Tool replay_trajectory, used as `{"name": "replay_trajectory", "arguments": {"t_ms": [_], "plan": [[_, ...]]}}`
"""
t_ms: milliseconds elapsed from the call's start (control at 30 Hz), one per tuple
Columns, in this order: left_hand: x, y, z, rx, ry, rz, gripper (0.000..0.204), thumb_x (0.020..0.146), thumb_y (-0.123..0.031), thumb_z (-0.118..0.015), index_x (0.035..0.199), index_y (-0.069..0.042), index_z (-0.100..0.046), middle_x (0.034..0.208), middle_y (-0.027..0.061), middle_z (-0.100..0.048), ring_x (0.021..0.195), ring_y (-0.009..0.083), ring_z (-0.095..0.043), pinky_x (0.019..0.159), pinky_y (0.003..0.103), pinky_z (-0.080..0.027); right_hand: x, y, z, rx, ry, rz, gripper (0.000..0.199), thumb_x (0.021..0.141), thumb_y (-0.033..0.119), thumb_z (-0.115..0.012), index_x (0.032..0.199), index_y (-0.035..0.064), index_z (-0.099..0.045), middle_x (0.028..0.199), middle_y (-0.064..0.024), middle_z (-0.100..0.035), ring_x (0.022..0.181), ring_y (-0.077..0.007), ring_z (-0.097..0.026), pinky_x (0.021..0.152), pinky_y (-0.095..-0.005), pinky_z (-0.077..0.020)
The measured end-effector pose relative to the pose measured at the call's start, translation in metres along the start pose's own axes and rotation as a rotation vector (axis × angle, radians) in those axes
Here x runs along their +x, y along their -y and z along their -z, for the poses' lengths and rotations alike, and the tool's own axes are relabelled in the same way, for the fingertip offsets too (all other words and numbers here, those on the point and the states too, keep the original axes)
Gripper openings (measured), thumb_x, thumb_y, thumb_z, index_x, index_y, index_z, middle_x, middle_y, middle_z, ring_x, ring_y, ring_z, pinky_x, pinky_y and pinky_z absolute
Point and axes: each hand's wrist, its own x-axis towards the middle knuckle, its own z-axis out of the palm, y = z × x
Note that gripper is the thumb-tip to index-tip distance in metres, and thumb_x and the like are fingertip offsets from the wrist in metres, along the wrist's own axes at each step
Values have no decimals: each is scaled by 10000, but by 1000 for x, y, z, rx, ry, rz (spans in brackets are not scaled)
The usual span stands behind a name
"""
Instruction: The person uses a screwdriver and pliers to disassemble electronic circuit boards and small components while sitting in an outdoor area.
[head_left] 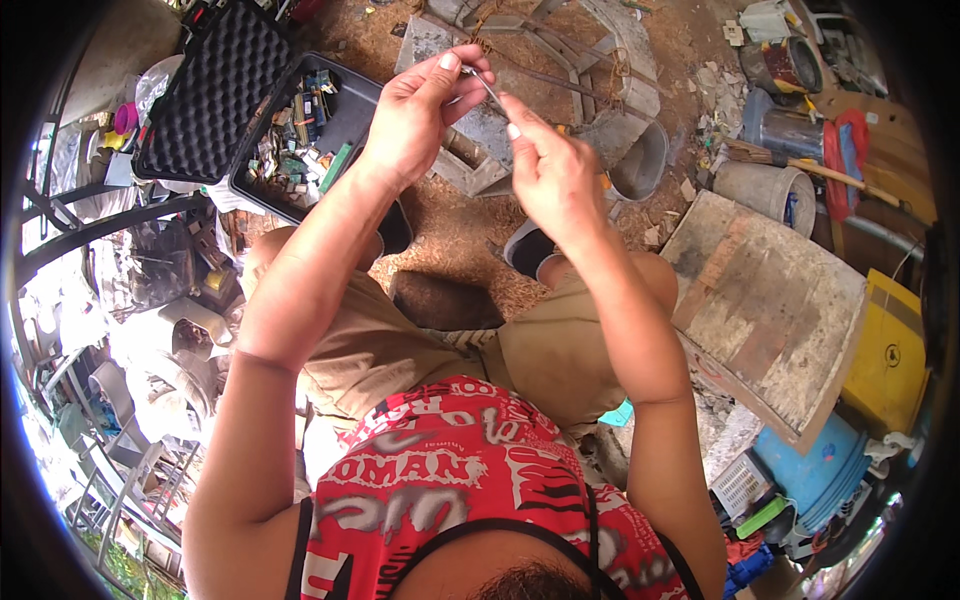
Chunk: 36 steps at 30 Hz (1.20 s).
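Note:
Both of my hands are raised in front of me, above the ground at the top of the view. A thin, silvery metal tool (488, 89) slants between them; it is too small to tell its exact kind. My right hand (556, 178) is closed on its lower end, with the index finger stretched along it. The tool's upper end meets the fingertips of my left hand (420, 112). There the left thumb and fingers pinch something small, mostly hidden by the fingers.
At the left stands an open black case (350, 103) with a foam-lined lid (213, 95) and many small parts inside. Beyond my hands lies a metal frame (620, 62). A worn wooden board (770, 300), a grey bucket (768, 190) and a blue bucket (815, 465) are at the right.

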Motion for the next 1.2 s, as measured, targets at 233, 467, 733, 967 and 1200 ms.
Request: {"name": "replay_trajectory", "arguments": {"t_ms": [233, 467, 733, 967, 1200], "plan": [[1, -3, 3, -76, 108, 21, 335, 1004, -204, -448, 1232, 27, -529, 1084, 112, -628, 972, 156, -629, 920, 300, -508, 24, 10, 49, -279, 170, 131, 315, 863, 110, -561, 1168, 162, -620, 715, -127, -650, 636, -315, -653, 578, -424, -543], [1, -10, 1, 584, 116, -320, 339, 971, -178, -534, 1255, 8, -532, 1125, 102, -634, 1023, 153, -612, 916, 277, -478, 13, 21, 44, -301, 118, 122, 381, 858, 98, -565, 1226, 196, -590, 836, -110, -679, 679, -314, -652, 591, -412, -530], [-3, 2, 0, 941, 25, -464, 216, 1001, -197, -466, 1055, -1, -539, 930, 83, -666, 893, 126, -627, 806, 267, -496, 17, 31, 48, -501, 153, 142, 375, 844, 104, -524, 1209, 160, -586, 765, -116, -635, 717, -312, -672, 608, -435, -554], [-7, 13, -1, 990, -3, -394, 280, 1012, -260, -416, 970, -5, -524, 713, 74, -587, 642, 165, -635, 589, 293, -491, 29, 23, 58, -545, 310, 155, 322, 826, 107, -547, 1124, 164, -654, 795, -124, -661, 684, -326, -655, 609, -433, -544], [-6, -7, -1, 1074, 225, -297, 205, 925, -163, -567, 1009, 6, -487, 695, 27, -545, 619, 97, -585, 589, 266, -471, 41, 29, 77, -584, 357, 213, 308, 820, 99, -556, 1108, 134, -659, 791, -160, -665, 703, -342, -657, 624, -433, -542]]}}
